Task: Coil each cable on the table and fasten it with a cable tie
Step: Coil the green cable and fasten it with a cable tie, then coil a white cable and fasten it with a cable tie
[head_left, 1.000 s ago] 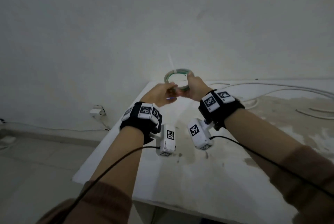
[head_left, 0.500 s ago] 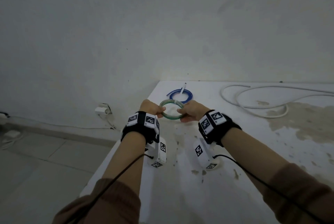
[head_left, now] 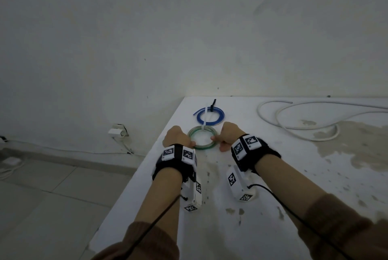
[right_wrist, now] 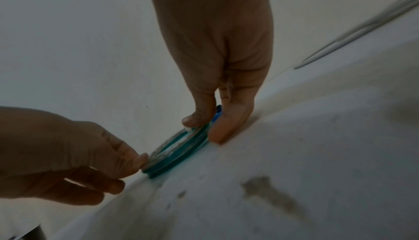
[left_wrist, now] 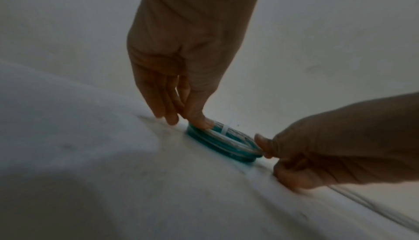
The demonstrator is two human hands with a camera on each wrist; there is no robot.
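A green and clear cable coil [head_left: 204,148], bound at its far side by a white cable tie [head_left: 203,128], lies low on the white table [head_left: 273,207] near its left edge. My left hand [head_left: 178,137] pinches the coil's left rim, thumb on top [left_wrist: 199,120]. My right hand [head_left: 230,134] pinches the right rim [right_wrist: 204,125]. The left wrist view shows the coil [left_wrist: 226,143] touching the tabletop between both hands. Just behind it lies a blue coil [head_left: 222,117] with its own white tie. A long loose white cable [head_left: 294,127] sprawls at the back right.
The table's left edge drops to a tiled floor [head_left: 52,196]. A wall socket with a plug [head_left: 117,131] sits low on the wall at the left. The tabletop's right part carries brown stains [head_left: 361,146]. A wall rises right behind the table.
Both hands have brought the green coil down from the air to the table, in front of the blue coil. The head view has tilted down with them.
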